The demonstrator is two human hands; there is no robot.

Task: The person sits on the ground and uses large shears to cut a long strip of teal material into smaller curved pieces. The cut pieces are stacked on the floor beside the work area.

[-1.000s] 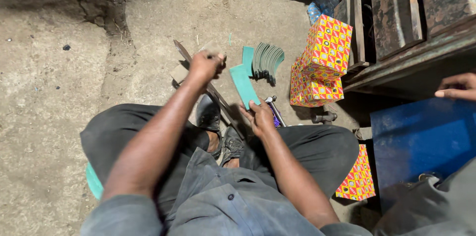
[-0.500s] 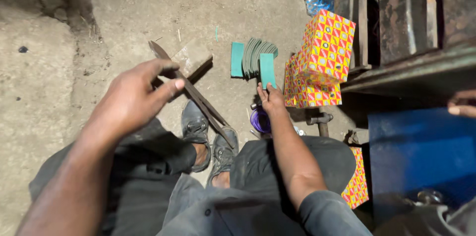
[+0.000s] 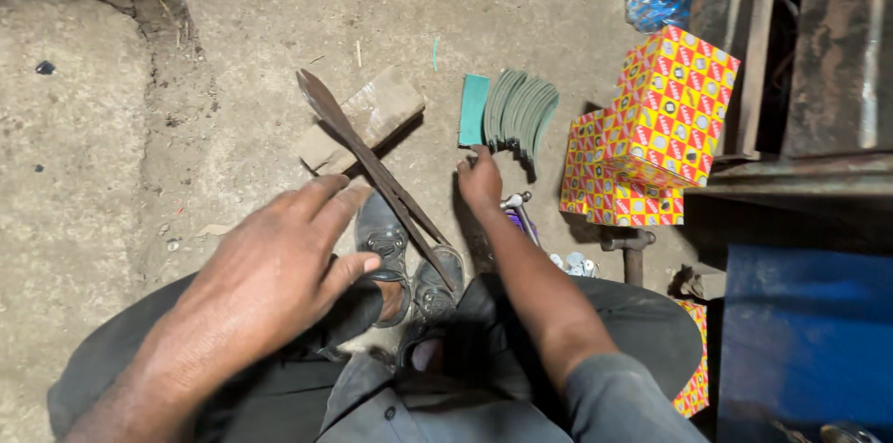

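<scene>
Right hand (image 3: 480, 184) grip empty, fingertips at teal curved pads (image 3: 510, 112), fanned upright on floor; left hand (image 3: 279, 261) open.

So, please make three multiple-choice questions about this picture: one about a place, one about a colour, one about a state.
1. Where does the long dark metal bar rest at its far end?
A. on the wooden block
B. on the blue panel
C. inside a box

2. What colour are the patterned boxes?
A. white and black
B. yellow and red
C. plain brown

3. How is the left hand?
A. closed on the bar
B. open, holding nothing
C. pressed flat on the ground

Answers:
1. A, the bar's far end lies across the block.
2. B, the stacked boxes show a yellow and red pattern.
3. B, the fingers are spread above the knee, gripping nothing.
</scene>
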